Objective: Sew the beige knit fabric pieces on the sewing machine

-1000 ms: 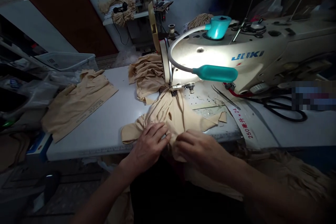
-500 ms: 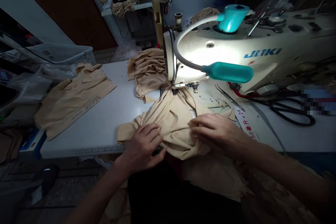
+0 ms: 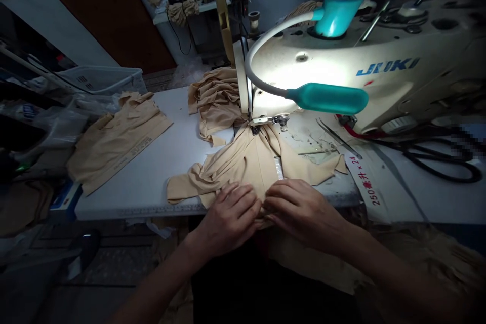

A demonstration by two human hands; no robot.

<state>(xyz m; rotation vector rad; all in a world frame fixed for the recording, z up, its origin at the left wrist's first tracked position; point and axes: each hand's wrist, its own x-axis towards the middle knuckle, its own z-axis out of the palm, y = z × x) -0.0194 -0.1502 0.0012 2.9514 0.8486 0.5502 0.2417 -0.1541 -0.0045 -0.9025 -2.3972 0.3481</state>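
A beige fabric piece (image 3: pixel 243 162) runs from under the presser foot (image 3: pixel 253 129) of a white sewing machine (image 3: pixel 341 66) to the table's front edge. My left hand (image 3: pixel 231 215) and my right hand (image 3: pixel 299 207) lie side by side on its near end, fingers curled and pinching the cloth at the edge. A small white label (image 3: pixel 279 167) sits on the fabric just ahead of my right hand. A teal gooseneck lamp (image 3: pixel 326 98) lights the needle area.
A beige stack (image 3: pixel 117 139) lies at the table's left and a bunched beige pile (image 3: pixel 214 98) behind the needle. Black scissors (image 3: pixel 436 159) and a printed tape (image 3: pixel 364 182) lie at the right. A clear bin (image 3: pixel 102 81) stands far left. More beige cloth hangs below the table edge.
My right hand came back from the middle of the fabric to the near edge beside my left hand. The cloth now lies straighter between the needle and my hands.
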